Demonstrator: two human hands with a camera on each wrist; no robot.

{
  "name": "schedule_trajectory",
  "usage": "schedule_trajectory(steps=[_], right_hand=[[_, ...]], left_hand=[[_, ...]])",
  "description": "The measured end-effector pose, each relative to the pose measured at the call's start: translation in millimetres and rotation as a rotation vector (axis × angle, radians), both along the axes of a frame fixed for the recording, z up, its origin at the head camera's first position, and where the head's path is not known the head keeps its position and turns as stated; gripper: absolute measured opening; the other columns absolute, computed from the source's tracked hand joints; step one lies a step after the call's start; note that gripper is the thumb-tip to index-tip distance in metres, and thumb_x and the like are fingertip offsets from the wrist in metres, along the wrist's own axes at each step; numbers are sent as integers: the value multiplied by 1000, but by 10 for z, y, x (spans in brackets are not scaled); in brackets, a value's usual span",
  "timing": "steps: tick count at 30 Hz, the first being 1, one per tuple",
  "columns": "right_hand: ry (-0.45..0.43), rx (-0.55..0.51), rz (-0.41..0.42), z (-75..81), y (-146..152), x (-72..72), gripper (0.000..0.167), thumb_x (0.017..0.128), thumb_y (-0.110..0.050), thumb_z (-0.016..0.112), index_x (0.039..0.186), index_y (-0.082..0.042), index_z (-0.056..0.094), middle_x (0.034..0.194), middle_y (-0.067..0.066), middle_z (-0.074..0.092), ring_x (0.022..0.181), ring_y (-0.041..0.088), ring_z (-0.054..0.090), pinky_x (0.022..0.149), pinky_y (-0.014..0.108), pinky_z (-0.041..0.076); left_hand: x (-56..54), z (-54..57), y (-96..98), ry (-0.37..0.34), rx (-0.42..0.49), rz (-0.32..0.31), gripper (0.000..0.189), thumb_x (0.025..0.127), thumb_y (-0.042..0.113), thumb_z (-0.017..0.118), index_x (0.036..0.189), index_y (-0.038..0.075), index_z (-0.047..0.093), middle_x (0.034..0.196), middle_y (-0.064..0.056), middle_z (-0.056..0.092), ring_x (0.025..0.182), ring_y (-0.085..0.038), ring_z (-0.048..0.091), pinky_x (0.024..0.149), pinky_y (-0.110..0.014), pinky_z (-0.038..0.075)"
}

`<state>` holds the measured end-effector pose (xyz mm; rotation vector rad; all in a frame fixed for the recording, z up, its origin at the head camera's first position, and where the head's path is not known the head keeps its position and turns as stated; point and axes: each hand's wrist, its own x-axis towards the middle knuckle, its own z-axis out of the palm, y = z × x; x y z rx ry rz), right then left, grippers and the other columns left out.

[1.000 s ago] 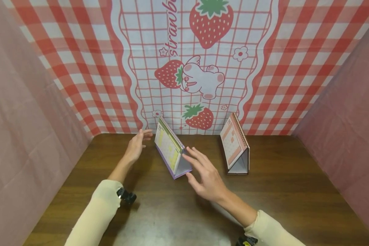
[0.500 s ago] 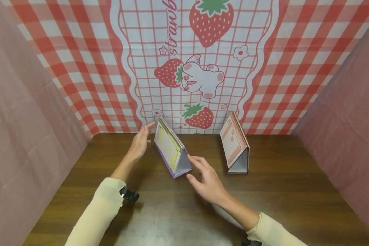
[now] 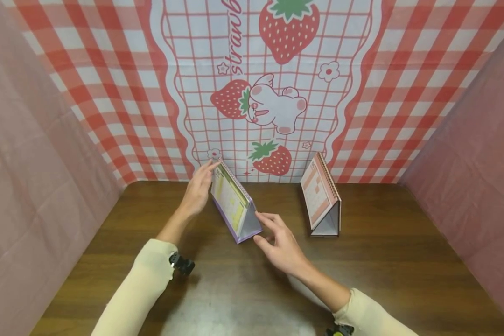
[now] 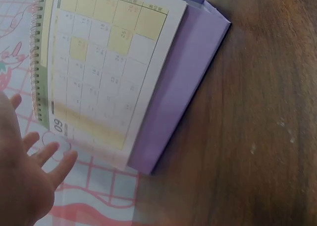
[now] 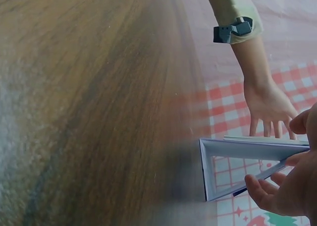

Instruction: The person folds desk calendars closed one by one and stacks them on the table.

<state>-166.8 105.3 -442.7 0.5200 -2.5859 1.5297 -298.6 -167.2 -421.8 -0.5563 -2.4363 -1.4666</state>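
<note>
A desk calendar [image 3: 230, 198] with a purple base and yellow-green page stands upright like a tent on the table, set at a slant. At its far end is my left hand [image 3: 197, 192], fingers extended, the fingertips right at the top corner by the spiral binding. In the left wrist view, that hand's fingers spread beside the calendar page [image 4: 94, 77]. My right hand [image 3: 283, 247] is at the near open end, its loosely bent fingers close to the back panel's edge. From the right wrist view, the calendar's hollow triangular end [image 5: 204, 171] shows between thumb and fingers.
A second desk calendar [image 3: 319, 193], with a pink page and dark base, stands to the right. Behind the wooden table [image 3: 382, 261] hangs a red-and-white checked strawberry cloth [image 3: 277, 112]. Pink drapes [image 3: 466, 154] close off both sides.
My left hand has moved forward and right to the calendar's far top corner. My right hand has drawn slightly lower along the near end. Both calendars have stayed in place.
</note>
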Motion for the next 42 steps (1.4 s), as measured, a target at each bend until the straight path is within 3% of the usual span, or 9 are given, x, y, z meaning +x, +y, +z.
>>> schedule_trajectory(steps=[1,6,15,21,25,31,42], right_hand=[[-7,-4,-4,-4,-1,-6,61,102,-7,77,160,-2,60,160,20,61,90,23,73,82,20,59],[-3,-26,-14,-10,-2,-28,60,101,-5,77,158,0,62,158,22,62,93,28,74,86,23,62],[16,-43,-15,-21,8,-37,58,101,-4,75,158,0,62,156,23,60,122,43,71,90,21,63],[-2,-25,-19,-26,26,-32,59,102,-5,76,159,-3,62,156,21,61,111,39,73,88,20,62],[-1,-29,-11,-17,36,-41,58,102,-5,75,159,-3,62,157,21,61,126,43,71,90,20,62],[-10,-39,-19,-1,36,-63,59,102,-3,75,159,-2,62,156,23,62,127,45,70,88,18,60],[3,-50,-16,-13,47,-73,61,102,-3,75,161,-2,60,152,23,64,131,47,70,93,21,65]], left_hand=[[-3,6,14,2,-9,-4,60,124,45,24,168,18,53,187,-19,29,172,-51,28,134,-85,22],[-9,24,70,2,-56,-29,58,124,41,25,165,17,58,186,-20,31,172,-51,29,136,-82,21],[-4,20,90,3,-55,-30,60,124,43,24,163,15,60,185,-19,35,171,-49,32,138,-78,21],[2,24,91,30,-110,-26,57,124,40,26,163,14,59,184,-20,34,170,-50,34,136,-79,26],[2,31,97,38,-134,-17,52,123,34,29,162,16,58,186,-19,32,169,-52,35,133,-82,30],[-1,31,107,49,-144,-10,51,122,31,30,162,14,57,189,-17,24,171,-53,30,128,-88,31],[-15,15,103,41,-135,-25,54,122,37,27,162,14,56,189,-13,28,171,-51,31,130,-87,29]])
